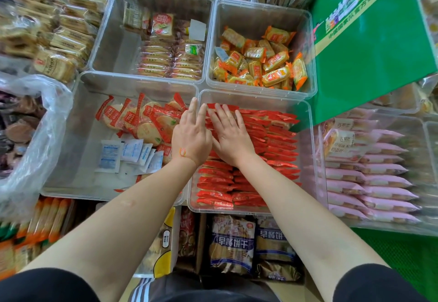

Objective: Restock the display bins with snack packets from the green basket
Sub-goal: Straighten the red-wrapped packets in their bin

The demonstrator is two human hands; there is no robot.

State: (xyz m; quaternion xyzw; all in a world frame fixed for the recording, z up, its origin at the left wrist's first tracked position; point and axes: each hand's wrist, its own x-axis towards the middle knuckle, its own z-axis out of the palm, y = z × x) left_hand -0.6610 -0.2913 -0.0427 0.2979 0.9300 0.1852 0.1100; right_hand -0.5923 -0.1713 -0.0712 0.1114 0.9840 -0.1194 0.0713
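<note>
we see both hands at the centre of the frame, pressing on stacked red snack packets [272,135] in a clear display bin [308,112] at centre right. the right hand [233,139] lies flat, fingers straight and spread, palm down on the packets. the left hand [192,135] sits just beside it, touching it at the thumb side, fingers straight and pointing to the top of the frame, over the rim where this bin meets its left neighbour; it holds nothing.

the red packets fill the bin nearly wall to wall, standing in tight rows from the near edge to just past the fingertips, with a thin strip of bare bin floor at the far wall. the left neighbour bin [71,135] has much open floor: round cracker packets [147,121] bunch at its upper right, white sachets [130,154] lie near its middle. above, one bin [111,41] is bare along its left half, with its packets along its right side, and a bin of orange packets [260,62] has free room at its far side.

a green carton [379,64] leans over the upper right corner of the frame, its lower corner overlapping the red packets' bin. pink packets [379,183] fill a bin at the right edge. a clear plastic bag [30,124] bulges at the left edge. a green basket surface [403,249] shows at lower right.
</note>
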